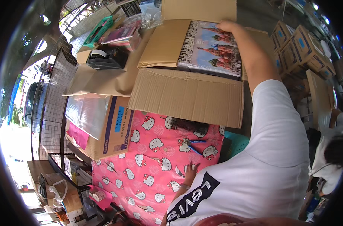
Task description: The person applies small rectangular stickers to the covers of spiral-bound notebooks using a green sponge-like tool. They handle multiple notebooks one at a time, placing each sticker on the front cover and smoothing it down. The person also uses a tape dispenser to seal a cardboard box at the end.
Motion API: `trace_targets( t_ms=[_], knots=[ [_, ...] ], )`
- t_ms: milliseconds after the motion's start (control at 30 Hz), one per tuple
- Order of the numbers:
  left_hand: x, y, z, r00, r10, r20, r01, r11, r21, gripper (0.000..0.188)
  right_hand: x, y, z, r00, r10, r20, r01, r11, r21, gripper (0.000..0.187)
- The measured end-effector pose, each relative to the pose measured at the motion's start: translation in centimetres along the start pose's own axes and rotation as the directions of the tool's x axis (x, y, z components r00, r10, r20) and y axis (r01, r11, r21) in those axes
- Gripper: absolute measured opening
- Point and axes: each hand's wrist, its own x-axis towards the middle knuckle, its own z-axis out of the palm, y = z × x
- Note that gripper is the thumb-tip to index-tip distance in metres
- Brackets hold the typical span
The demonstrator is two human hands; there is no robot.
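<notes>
Notebooks [216, 53] lie boxed just bodyward of the right hand's [226, 25] curled fingers, their grip unclear, while the left hand [190, 173], loosely spread, seemingly empty, rests well apart.

In front of you, the carton [186, 96] is matt, faintly ribbed cardboard; the notebooks [218, 51] inside it have smooth covers with a slight sheen. Left of the carton, you have a smooth plastic tape dispenser [113, 59] and a plastic basket [99, 33]. On the carton's near side, your table cover [152, 162] looks like glossy, creased plastic. Your shirt [273, 158] is soft, matt cloth.
</notes>
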Motion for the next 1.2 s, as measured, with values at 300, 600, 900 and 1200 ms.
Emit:
trace_targets(
  t_ms=[300,600,900,1200],
  knots=[
    [4.7,2.7,-1.8,0.994,-0.065,0.092,0.070,0.996,-0.054,0.072,4.6,1.8,-2.0,0.916,0.285,0.284,-0.348,0.916,0.202,0.036],
    [6.1,5.6,-4.5,0.986,-0.114,0.122,0.125,0.988,-0.085,0.066,6.0,4.3,-1.5,0.845,0.132,0.519,-0.376,0.836,0.400,0.035],
    [7.5,7.2,-5.6,0.981,-0.152,0.119,0.162,0.983,-0.085,0.061,0.9,-0.6,-7.2,0.873,0.011,0.488,-0.075,0.991,0.112,0.056],
    [7.6,8.8,-5.7,0.959,0.097,0.265,-0.218,0.852,0.476,0.056,-0.2,0.8,-6.1,0.941,-0.162,0.298,0.127,0.983,0.134,0.101]
  ],
)
